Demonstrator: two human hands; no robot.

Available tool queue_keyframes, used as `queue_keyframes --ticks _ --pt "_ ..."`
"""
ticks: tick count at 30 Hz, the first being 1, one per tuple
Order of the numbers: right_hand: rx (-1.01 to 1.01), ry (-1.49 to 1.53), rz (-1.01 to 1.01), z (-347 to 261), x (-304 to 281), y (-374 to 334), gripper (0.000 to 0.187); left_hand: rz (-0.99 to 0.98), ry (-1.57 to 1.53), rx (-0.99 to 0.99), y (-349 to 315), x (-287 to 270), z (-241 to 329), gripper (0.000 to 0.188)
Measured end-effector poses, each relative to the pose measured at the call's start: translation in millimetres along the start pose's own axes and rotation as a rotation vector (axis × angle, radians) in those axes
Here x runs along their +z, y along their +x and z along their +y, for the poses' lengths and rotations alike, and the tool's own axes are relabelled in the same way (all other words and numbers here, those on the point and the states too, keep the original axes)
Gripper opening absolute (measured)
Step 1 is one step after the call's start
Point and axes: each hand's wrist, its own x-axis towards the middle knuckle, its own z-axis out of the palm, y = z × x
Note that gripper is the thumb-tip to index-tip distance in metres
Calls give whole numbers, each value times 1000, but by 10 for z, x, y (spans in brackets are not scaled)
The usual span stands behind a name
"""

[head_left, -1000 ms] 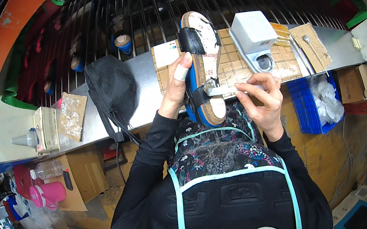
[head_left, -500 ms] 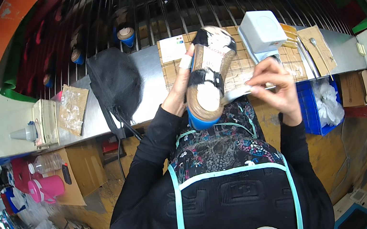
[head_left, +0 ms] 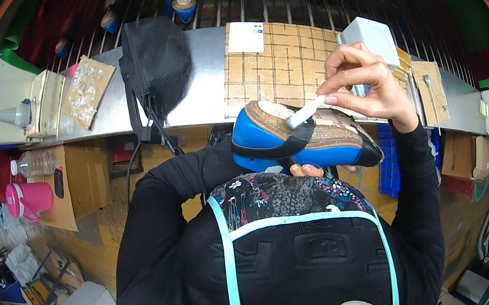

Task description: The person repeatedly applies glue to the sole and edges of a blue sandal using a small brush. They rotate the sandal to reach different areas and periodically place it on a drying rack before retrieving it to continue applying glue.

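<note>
A sandal (head_left: 310, 141) on a blue last lies tilted on its side above my lap, its cork-like sole facing up and away, with a black strap around it. Beneath it my left hand (head_left: 307, 170) supports and grips it; only some fingertips show, the rest being hidden. My right hand (head_left: 369, 83) pinches what looks like a small brush (head_left: 303, 115) with a pale handle. Its greyish end touches or nearly touches the sole edge close to the strap.
A cardboard mat (head_left: 258, 79) covers part of the metal bench (head_left: 202, 72). On the bench stand a black mesh bag (head_left: 159, 70) and a white box-shaped container (head_left: 371, 37). Behind, a barred rack holds several blue lasts (head_left: 185, 10). A pink bucket (head_left: 29, 200) sits lower left.
The sandal has turned from upright-pointing to sideways and come nearer my body, over the bench's front edge. My left hand has gone underneath it. The brush has moved along with it.
</note>
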Motion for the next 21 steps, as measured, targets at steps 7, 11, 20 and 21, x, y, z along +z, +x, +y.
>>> queue_keyframes --ticks 7,11,20,21 --pt "-16 -136 89 -5 149 -54 16 -113 -44 -256 202 -37 198 93" --pt "-36 -70 67 85 188 -103 19 -110 -48 -316 191 -49 265 93" --pt "217 -281 365 34 -164 -393 14 -80 489 91 -87 189 348 81" --pt "256 -468 460 -31 -101 -448 14 46 496 311 -151 309 350 90"
